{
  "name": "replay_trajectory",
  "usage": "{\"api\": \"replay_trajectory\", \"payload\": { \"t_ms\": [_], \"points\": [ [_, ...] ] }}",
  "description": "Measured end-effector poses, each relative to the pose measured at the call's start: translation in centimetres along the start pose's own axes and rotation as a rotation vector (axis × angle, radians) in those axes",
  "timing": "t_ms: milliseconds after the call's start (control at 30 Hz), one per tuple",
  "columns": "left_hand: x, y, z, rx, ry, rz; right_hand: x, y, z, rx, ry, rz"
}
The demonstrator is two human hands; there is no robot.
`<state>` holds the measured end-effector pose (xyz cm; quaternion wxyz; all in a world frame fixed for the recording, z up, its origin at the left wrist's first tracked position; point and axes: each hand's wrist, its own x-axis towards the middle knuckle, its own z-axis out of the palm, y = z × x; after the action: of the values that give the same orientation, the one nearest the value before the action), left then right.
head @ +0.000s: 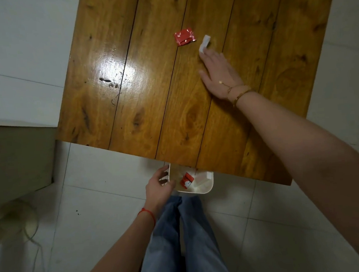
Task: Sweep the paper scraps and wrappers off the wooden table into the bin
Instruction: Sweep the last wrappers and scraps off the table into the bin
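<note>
A red wrapper [184, 37] lies on the wooden table [142, 100], far from me. Just right of it sits a white paper scrap [204, 43]. My right hand [218, 71] lies flat on the tabletop, fingers spread, with its fingertips touching the near end of the white scrap. My left hand [160, 187] grips the left rim of a white bin [207, 188], which is held just under the table's near edge. Inside the bin I see a red wrapper [186, 180] and a white scrap [203, 177]. Part of the bin is hidden beneath the table.
The table stands on a pale tiled floor [97, 184]. A beige block or step [16, 155] is to the left of the table. My legs in blue jeans [181, 242] are below the bin. A glare spot shines on the table's left half.
</note>
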<state>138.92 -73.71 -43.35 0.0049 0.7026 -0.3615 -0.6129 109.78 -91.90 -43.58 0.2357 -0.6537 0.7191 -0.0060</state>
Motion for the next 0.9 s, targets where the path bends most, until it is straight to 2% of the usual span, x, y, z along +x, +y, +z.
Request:
{"api": "replay_trajectory", "payload": {
  "t_ms": [400,667,767,900],
  "points": [
    [-0.6,0.4,-0.5,0.029,-0.009,-0.002,-18.1,-6.3,9.1,-0.086,-0.202,-0.279],
    [-0.5,0.7,-1.3,0.045,-0.002,-0.007,-23.0,-8.2,11.1,-0.064,-0.215,-0.474],
    [-0.2,1.0,-1.7,0.053,-0.002,-0.018,-20.2,-7.6,9.8,-0.013,-0.149,-0.412],
    [0.0,1.2,-2.1,0.065,-0.001,-0.032,-12.8,-6.1,6.5,0.05,-0.019,-0.205]
  ]
}}
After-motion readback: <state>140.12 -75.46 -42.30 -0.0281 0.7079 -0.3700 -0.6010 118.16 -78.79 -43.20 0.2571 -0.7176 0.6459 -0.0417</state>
